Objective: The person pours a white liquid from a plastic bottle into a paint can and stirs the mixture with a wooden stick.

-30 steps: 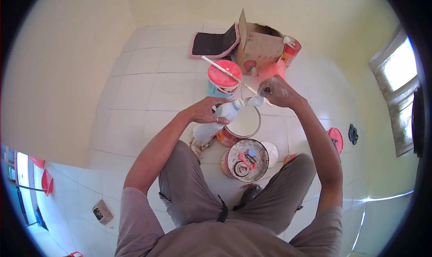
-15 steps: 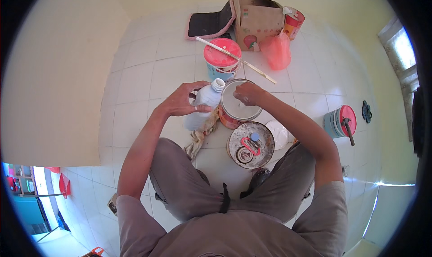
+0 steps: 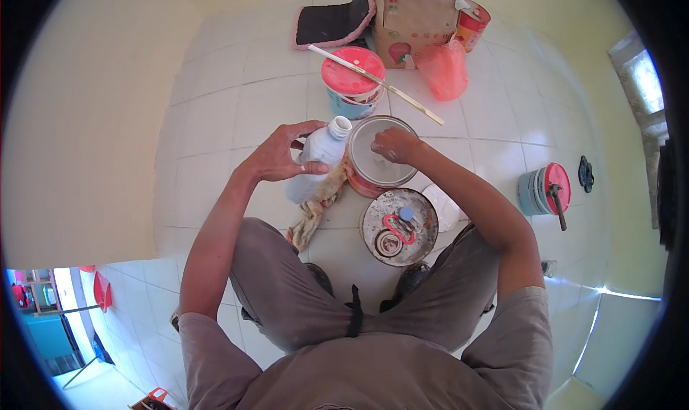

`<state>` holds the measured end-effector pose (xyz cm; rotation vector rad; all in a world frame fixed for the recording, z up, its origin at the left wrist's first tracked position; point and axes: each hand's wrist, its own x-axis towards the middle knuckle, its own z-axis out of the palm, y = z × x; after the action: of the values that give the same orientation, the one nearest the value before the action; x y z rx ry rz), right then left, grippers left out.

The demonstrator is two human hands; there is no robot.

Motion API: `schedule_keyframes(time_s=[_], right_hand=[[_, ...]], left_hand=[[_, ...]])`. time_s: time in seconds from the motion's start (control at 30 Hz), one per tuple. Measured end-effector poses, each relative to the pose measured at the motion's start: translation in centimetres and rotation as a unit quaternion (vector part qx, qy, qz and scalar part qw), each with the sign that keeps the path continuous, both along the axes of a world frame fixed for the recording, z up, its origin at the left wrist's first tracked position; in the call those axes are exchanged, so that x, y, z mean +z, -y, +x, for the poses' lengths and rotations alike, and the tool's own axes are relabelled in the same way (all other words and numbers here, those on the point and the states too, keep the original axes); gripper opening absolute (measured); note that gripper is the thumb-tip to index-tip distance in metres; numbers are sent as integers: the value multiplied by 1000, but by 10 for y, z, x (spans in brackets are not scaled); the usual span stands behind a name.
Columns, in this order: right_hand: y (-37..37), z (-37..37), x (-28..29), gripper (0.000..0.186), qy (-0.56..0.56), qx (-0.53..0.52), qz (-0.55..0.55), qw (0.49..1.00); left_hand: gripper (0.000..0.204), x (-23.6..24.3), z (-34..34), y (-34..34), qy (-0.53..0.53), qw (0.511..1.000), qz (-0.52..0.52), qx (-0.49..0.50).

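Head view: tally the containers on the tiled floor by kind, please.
Paint cans with red lids: 2 (one beside the box, one at the right)
Open can under the right hand: 1
Clear plastic bottle in the left hand: 1
Cardboard box: 1
Total: 5

One head-worn fisheye view — it looks straight down, close above the squatting person's knees and tiled floor [image 3: 215, 109].
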<state>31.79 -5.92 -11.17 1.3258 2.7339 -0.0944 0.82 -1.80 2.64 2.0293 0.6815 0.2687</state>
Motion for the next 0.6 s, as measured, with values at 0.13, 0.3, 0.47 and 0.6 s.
schedule_keyframes(time_s=[0.13, 0.3, 0.47, 0.6], right_hand=[[0, -1, 4, 13, -2, -1, 8, 1000], [-5, -2, 14, 13, 25, -16, -23, 999], [-5, -5, 12, 13, 34, -12, -4, 999], [-2, -13, 6, 12, 54, -18, -38, 998]], left_hand=[[89, -2, 0, -2, 0, 1000, 10, -5], [91, -2, -1, -1, 3, 1000, 7, 1], [91, -5, -4, -3, 5, 1000, -3, 0], [90, 0, -3, -2, 6, 1000, 0, -3]])
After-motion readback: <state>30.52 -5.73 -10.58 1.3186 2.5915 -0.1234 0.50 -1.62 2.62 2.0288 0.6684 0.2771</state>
